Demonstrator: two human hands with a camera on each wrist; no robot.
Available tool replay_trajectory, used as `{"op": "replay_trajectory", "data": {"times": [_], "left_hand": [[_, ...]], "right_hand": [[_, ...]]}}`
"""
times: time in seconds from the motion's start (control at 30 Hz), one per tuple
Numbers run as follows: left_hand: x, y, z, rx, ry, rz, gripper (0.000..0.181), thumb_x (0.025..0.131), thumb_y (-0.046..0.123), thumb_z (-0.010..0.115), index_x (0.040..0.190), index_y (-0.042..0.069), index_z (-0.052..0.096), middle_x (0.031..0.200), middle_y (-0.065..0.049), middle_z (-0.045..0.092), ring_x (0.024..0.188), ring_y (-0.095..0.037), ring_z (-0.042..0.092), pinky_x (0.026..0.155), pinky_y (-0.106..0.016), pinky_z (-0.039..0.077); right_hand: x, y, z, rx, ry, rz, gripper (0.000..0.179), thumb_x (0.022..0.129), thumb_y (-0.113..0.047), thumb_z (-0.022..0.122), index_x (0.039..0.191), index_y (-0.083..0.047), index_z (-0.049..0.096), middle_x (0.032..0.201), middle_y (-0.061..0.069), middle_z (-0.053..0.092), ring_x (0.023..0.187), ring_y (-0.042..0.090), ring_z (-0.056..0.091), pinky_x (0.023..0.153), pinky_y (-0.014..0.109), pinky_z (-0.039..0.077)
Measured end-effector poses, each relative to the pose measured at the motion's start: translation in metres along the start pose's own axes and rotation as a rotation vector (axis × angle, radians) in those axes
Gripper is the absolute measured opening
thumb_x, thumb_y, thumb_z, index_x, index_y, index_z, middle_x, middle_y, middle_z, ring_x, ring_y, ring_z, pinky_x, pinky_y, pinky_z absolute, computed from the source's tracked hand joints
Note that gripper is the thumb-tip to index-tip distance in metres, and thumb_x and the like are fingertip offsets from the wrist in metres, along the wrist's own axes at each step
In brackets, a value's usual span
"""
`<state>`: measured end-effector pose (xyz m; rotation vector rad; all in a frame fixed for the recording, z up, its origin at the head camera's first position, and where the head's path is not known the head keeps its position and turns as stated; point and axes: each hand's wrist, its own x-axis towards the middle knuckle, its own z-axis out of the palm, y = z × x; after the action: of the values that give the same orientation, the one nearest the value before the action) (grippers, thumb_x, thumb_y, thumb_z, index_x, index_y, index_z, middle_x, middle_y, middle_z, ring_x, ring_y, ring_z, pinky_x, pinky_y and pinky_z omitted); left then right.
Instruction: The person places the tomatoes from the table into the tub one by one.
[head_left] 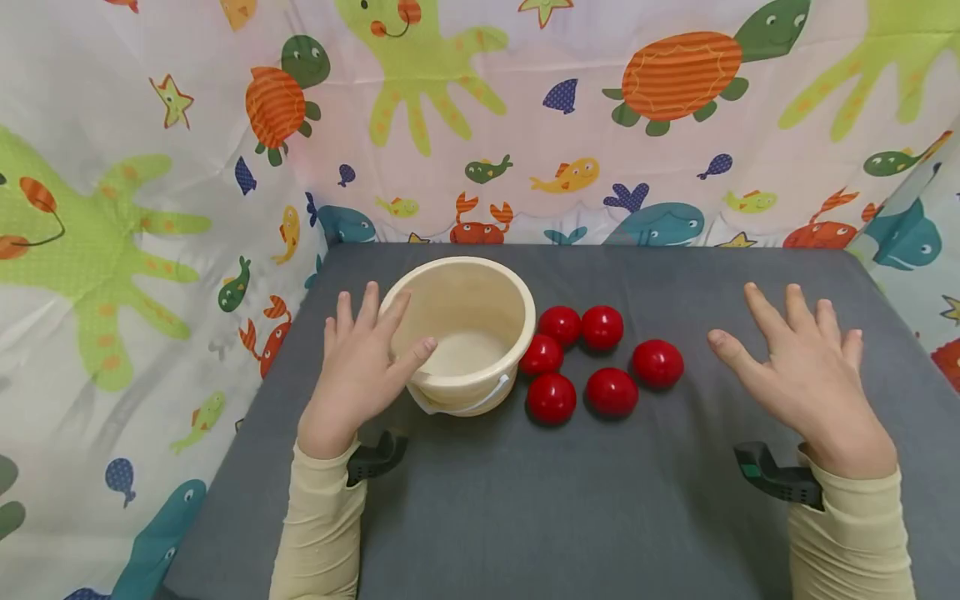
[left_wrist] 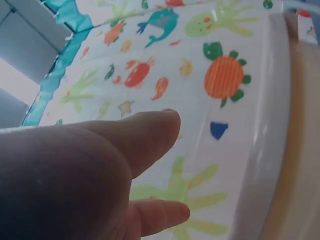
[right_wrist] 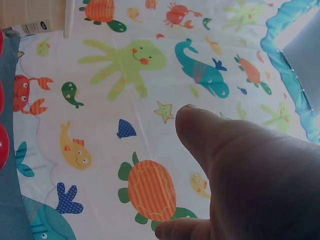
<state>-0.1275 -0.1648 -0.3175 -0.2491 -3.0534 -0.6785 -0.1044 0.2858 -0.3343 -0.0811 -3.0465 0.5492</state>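
A cream bucket (head_left: 472,379) with a thin white handle stands upright left of the middle of the table. Over its left rim is my left hand (head_left: 362,371), fingers spread and holding nothing; whether it touches the rim I cannot tell. To the bucket's right lie several shiny red balls (head_left: 612,392) in a loose group, the nearest close against its side. My right hand (head_left: 810,379) is to the right of the balls, apart from them, with spread fingers and nothing in it. In the left wrist view, the bucket's rim (left_wrist: 272,125) runs down the right side.
The grey table (head_left: 570,517) extends in front of the bucket and balls. A curtain (head_left: 510,75) printed with sea animals hangs along the back and both sides. Dark wrist camera mounts (head_left: 780,477) stick out inward from both sleeves.
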Motion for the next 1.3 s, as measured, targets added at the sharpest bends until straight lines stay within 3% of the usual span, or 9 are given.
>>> {"op": "replay_trajectory", "data": {"times": [0.23,0.5,0.63,0.83,1.07,1.3], "left_hand": [[-0.007,0.032,0.024,0.063,-0.032,0.118,0.075,0.096,0.058,0.056,0.157,0.018,0.039,0.168,-0.022,0.021,0.156,-0.052,0.001,0.12,-0.075,0.004],[-0.014,0.052,0.052,0.153,0.011,0.276,0.053,0.098,0.044,0.061,0.146,0.022,0.052,0.139,-0.017,0.055,0.142,-0.047,0.036,0.117,-0.071,0.02],[-0.016,0.052,0.059,0.183,0.06,0.29,0.041,0.098,0.034,0.065,0.137,0.021,0.059,0.117,-0.015,0.062,0.122,-0.04,0.051,0.114,-0.068,0.025],[-0.014,0.051,0.062,0.249,0.065,0.296,0.028,0.1,0.034,0.062,0.126,0.025,0.064,0.095,-0.01,0.062,0.095,-0.031,0.055,0.095,-0.055,0.038],[-0.007,0.051,0.059,0.285,0.012,0.281,0.029,0.102,0.04,0.059,0.127,0.028,0.063,0.089,-0.006,0.062,0.08,-0.024,0.054,0.077,-0.043,0.04],[-0.006,0.05,0.058,0.281,0.003,0.284,0.029,0.102,0.04,0.058,0.128,0.027,0.063,0.091,-0.007,0.063,0.079,-0.024,0.056,0.075,-0.043,0.042]], "right_hand": [[0.002,0.002,0.001,0.005,-0.003,0.005,0.086,0.1,-0.062,0.04,0.163,-0.01,0.013,0.162,0.04,0.003,0.146,0.067,-0.004,0.106,0.086,-0.003],[0.004,0.0,0.007,0.006,-0.042,0.012,0.087,0.1,-0.064,0.039,0.163,-0.01,0.013,0.162,0.041,0.005,0.145,0.068,-0.002,0.105,0.087,-0.001],[0.003,-0.002,0.008,0.006,-0.059,0.01,0.086,0.101,-0.063,0.039,0.163,-0.01,0.013,0.161,0.042,0.006,0.145,0.069,-0.002,0.106,0.086,-0.001],[0.005,-0.005,0.009,0.021,-0.087,-0.001,0.084,0.102,-0.062,0.037,0.163,-0.009,0.013,0.16,0.043,0.009,0.144,0.071,0.0,0.106,0.086,-0.002],[0.015,0.0,0.014,0.066,-0.124,-0.002,0.081,0.104,-0.06,0.033,0.163,-0.007,0.013,0.159,0.043,0.013,0.143,0.072,0.005,0.106,0.087,0.001],[0.034,0.011,0.026,0.224,-0.192,-0.053,0.074,0.108,-0.049,0.033,0.163,-0.004,0.011,0.163,0.037,0.015,0.148,0.061,0.017,0.106,0.082,0.023]]}}
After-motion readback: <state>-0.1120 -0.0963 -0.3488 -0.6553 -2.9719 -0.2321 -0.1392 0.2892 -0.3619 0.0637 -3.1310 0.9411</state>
